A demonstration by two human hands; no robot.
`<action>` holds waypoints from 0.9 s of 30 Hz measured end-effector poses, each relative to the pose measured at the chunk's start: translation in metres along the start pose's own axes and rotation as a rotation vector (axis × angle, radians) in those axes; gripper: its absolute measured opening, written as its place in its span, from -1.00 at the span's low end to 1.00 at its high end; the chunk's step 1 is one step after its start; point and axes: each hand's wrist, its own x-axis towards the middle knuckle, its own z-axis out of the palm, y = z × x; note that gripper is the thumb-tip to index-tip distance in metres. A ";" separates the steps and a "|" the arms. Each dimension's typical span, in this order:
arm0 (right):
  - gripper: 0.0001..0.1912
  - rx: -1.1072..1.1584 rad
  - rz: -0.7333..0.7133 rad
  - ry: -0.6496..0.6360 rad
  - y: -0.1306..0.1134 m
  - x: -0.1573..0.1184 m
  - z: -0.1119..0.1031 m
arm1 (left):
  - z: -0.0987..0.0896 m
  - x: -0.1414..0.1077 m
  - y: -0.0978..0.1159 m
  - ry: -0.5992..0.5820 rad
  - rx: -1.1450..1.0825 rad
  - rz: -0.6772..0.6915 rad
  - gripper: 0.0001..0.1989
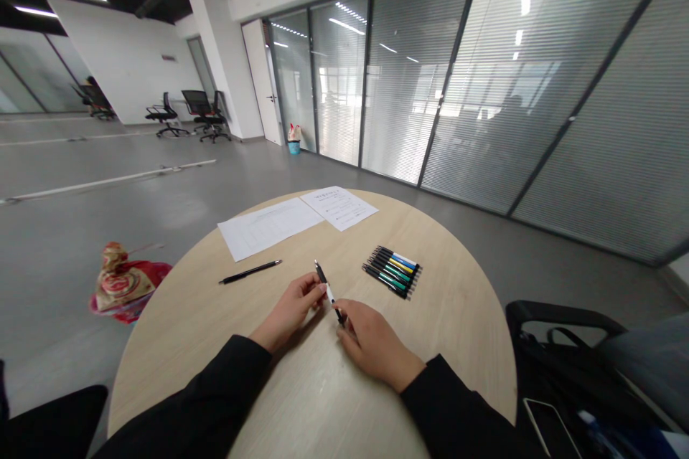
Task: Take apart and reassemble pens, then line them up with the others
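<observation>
1. Two black sleeves [212, 394] reach in over the near side of a round, pale wood-topped table [183, 344], where a person works bare-handed.
2. The right hand [371, 341] pinches the near, dark end of a black-and-white pen [330, 294] between thumb and fingers.
3. The left hand [293, 308] closes its thumb and fingertips on the same pen farther up the barrel. The pen slants between the two hands above the middle of the table, its narrow tip pointing away from the person.
4. At the right, beside the table, a phone [552, 429] lies near a black chair [565, 315] piled with dark items too blurred to name.
5. On the tabletop to the right of the hands, a neat row of pens [392, 272] lies side by side, showing white, blue, yellow and green sections between black ends.
6. To the left, a single black pen [250, 272] lies apart from the row.
7. Toward the far edge, two printed sheets [274, 226] meet at their sides, their text too small to read.
8. A red and tan bag [121, 287] sits on the floor to the left.
9. Beyond stand a blue bin [293, 147], black office chairs [207, 111], a white door [261, 82] and a glass partition [409, 86] with blinds.
</observation>
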 end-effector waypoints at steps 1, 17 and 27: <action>-0.56 0.026 0.019 0.022 0.001 0.000 0.000 | 0.000 0.000 -0.001 -0.002 0.003 -0.004 -0.68; -0.94 -0.237 0.225 0.047 0.027 0.003 -0.019 | -0.001 0.002 -0.004 0.063 -0.082 -0.038 -0.70; -0.91 -0.485 0.311 0.047 0.041 -0.008 -0.037 | -0.007 0.009 -0.020 0.068 -0.066 -0.050 -0.70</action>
